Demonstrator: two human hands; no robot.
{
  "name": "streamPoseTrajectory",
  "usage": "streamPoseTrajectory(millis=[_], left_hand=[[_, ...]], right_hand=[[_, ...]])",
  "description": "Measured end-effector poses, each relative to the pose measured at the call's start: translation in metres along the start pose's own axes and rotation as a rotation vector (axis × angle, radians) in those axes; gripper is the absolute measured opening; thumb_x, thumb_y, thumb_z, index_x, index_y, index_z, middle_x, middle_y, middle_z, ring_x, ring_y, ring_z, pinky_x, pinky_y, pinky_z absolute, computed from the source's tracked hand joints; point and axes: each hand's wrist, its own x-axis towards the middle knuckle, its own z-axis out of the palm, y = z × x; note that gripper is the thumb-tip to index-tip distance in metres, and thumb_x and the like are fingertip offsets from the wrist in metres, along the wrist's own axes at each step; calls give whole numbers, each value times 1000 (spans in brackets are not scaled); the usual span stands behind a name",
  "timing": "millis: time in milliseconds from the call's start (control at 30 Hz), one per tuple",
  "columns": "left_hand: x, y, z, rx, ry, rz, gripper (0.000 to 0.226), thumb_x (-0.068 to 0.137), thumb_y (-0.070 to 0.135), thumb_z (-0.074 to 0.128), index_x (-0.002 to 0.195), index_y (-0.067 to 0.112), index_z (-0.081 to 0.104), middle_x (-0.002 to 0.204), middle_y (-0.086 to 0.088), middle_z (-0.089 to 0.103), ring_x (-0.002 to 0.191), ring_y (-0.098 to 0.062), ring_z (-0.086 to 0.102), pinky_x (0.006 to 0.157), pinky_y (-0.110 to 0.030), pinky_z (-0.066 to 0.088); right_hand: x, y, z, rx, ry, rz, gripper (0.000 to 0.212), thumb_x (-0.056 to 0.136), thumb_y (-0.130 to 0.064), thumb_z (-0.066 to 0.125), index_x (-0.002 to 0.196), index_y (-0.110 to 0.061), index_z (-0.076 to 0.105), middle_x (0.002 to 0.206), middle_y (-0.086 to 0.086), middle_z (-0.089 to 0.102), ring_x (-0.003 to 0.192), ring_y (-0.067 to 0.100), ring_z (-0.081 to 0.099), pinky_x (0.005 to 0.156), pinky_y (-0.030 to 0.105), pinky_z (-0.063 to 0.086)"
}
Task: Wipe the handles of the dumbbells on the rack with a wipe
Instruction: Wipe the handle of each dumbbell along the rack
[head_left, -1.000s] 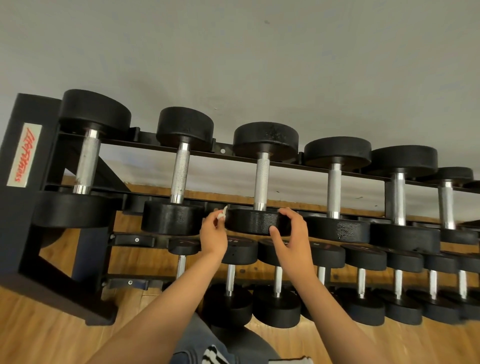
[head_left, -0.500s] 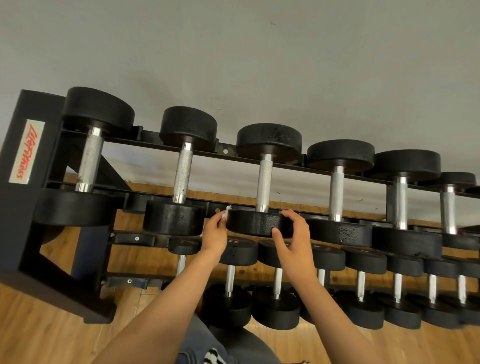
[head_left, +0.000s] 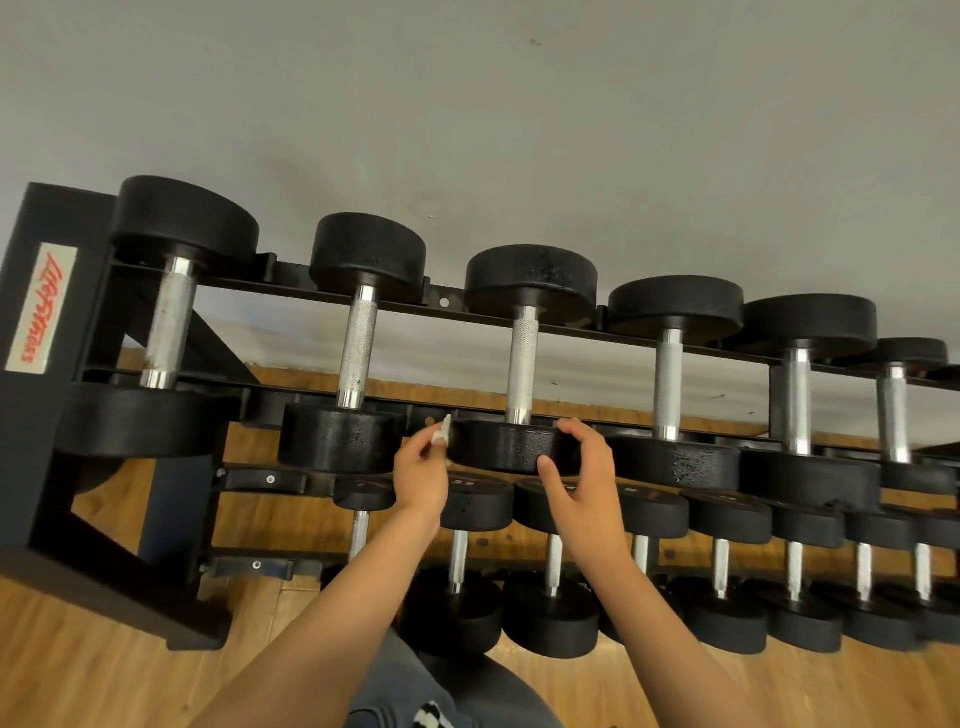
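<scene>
Wipe (head_left: 443, 432): small white wad, soft & light, pinched in the fingers of left hand (head_left: 418, 475) at left edge of near head (head_left: 506, 447) of 3rd dumbbell (head_left: 521, 358) from left end of rack (head_left: 47, 441), top tier. Right hand (head_left: 579, 475) grips same head, thumb on front, fingers curled over top. Knurled steel handle (head_left: 522, 332) not yet touched. Dumbbell prob. heavy, rigid, so leave racked; wrap wipe round handle mid-span. Lower tier: smaller dumbbells (head_left: 550, 618).

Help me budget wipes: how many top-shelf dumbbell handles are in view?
6, left to right: first handle, second handle, third handle, fourth handle, fifth handle, sixth handle. More may lie beyond the right edge.
</scene>
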Motion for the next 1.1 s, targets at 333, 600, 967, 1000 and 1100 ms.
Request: streamPoseTrajectory(millis=[333, 600, 967, 1000, 1100], left_hand=[[-8, 7, -1, 159, 34, 148, 28, 100, 14, 49, 124, 15, 63, 124, -4, 62, 119, -19, 55, 104, -35, 44], [-53, 14, -10, 337, -1, 531, 22, 93, 15, 62, 114, 17, 68, 98, 6, 60, 89, -3, 59, 76, -5, 45], [-80, 48, 23, 381, -239, 569, 16, 80, 15, 77, 88, 27, 70, 89, 8, 65, 80, 5, 63, 72, -7, 48], [-82, 49, 27, 387, -249, 568, 16, 80, 16, 78, 86, 28, 69, 87, 7, 67, 78, 4, 63, 71, -8, 48], [-82, 50, 36, 399, -283, 579, 15, 79, 17, 78, 85, 28, 70, 85, 7, 69, 77, 3, 64, 70, -9, 49]], right_hand=[[1, 3, -2, -8, -13, -9, 45, 94, -22, 59, 136, -26, 42, 132, -17, 39, 128, 0, 34, 107, 20, 28], [-1, 6, 3, 21, 43, -64, 44, 93, -21, 60, 134, -22, 44, 133, -15, 39, 126, -5, 32, 102, 1, 20], [-24, 9, -7, 31, 134, -234, 48, 83, -16, 73, 128, -20, 57, 131, -9, 51, 126, 0, 39, 108, 10, 27], [-26, 9, -7, 29, 140, -234, 47, 82, -16, 74, 126, -19, 58, 128, -8, 54, 123, 1, 41, 106, 9, 28], [-24, 9, -11, 50, 189, -198, 46, 82, -15, 74, 125, -18, 59, 124, -8, 55, 118, -1, 42, 103, 7, 30]])
